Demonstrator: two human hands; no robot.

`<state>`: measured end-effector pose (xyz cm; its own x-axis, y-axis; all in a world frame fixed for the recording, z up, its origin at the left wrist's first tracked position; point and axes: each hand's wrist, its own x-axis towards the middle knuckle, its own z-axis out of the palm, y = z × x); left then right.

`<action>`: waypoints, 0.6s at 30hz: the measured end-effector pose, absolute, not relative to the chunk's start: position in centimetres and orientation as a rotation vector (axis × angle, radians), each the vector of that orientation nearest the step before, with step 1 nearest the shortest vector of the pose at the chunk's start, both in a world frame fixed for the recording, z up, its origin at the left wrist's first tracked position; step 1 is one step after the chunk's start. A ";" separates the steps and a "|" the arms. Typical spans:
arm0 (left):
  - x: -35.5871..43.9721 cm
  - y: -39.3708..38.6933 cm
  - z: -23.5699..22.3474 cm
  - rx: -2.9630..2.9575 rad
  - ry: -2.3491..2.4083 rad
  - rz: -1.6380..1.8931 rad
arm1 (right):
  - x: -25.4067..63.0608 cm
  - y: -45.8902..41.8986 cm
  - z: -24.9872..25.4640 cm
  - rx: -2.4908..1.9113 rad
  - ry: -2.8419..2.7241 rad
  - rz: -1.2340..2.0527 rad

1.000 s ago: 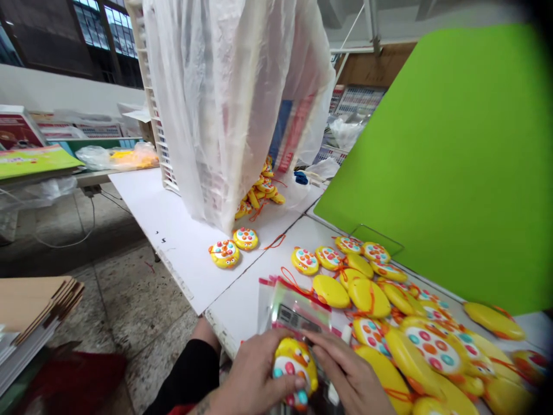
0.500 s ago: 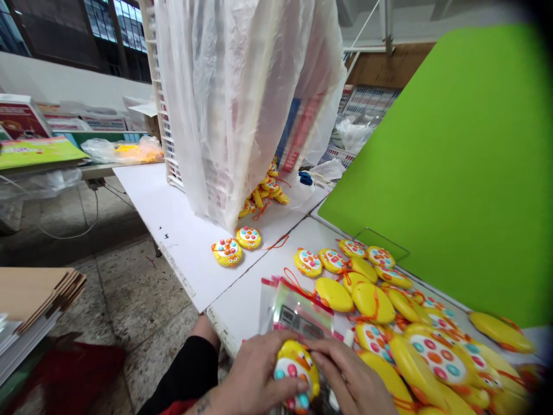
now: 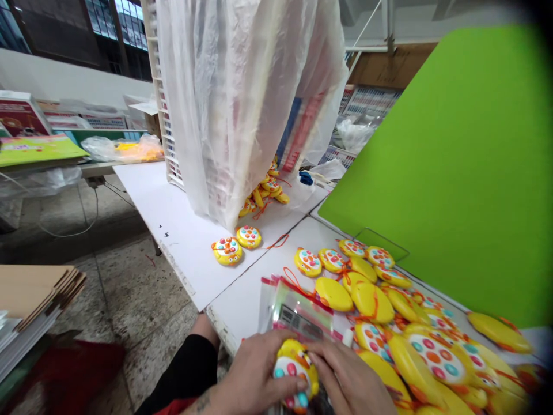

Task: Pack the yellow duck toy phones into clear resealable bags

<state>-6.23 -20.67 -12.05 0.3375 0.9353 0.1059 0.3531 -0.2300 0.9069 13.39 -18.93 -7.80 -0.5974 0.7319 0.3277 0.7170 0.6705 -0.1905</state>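
My left hand [image 3: 254, 372] is wrapped round a yellow chick-shaped toy [image 3: 290, 369] with pink, blue and orange buttons on a white face, its thumb lying across the front. Against the toy's right edge press the bent, closed fingers of my right hand [image 3: 348, 374]; what they pinch there is hidden. Just beyond both hands lie clear plastic bags [image 3: 298, 302] with pink edges and a dark label. To the right spreads a heap of matching yellow toys [image 3: 374, 302], some face up, some back up, with orange cords.
Two toys [image 3: 227, 252] lie apart on the white table [image 3: 173, 230]. Behind them stands a white rack draped in plastic sheeting [image 3: 246, 104], with more toys at its foot. A big green panel [image 3: 453, 173] leans at right. Cardboard [image 3: 37, 294] is stacked at lower left.
Almost nothing differs. The fingers of my right hand have shifted slightly along the toy's edge, while my left hand keeps hold of it in the same place.
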 end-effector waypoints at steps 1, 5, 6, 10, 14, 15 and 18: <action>-6.2 -20.6 -12.1 1.763 1.142 0.879 | 13.3 -19.0 -7.7 -1.118 -2.503 0.033; -6.2 -20.6 -12.1 1.764 1.138 0.876 | 13.0 -18.9 -7.5 -1.093 -2.497 0.003; -6.2 -20.6 -12.1 1.768 1.146 0.869 | 13.1 -18.9 -7.5 -1.092 -2.500 0.001; -6.2 -20.8 -12.1 1.778 1.155 0.859 | 13.2 -18.7 -7.6 -1.096 -2.507 -0.009; -6.2 -20.8 -12.2 1.776 1.156 0.861 | 13.1 -18.6 -7.5 -1.080 -2.497 -0.009; -6.2 -20.8 -12.2 1.777 1.156 0.859 | 13.0 -18.6 -7.5 -1.078 -2.495 -0.010; -6.2 -20.7 -12.1 1.781 1.156 0.855 | 13.0 -18.7 -7.4 -1.081 -2.498 -0.016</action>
<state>-6.20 -20.73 -12.12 0.3457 0.9328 0.1016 0.3701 -0.2351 0.8987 13.00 -18.71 -7.42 -0.6115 0.6948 0.3786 0.6996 0.6983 -0.1517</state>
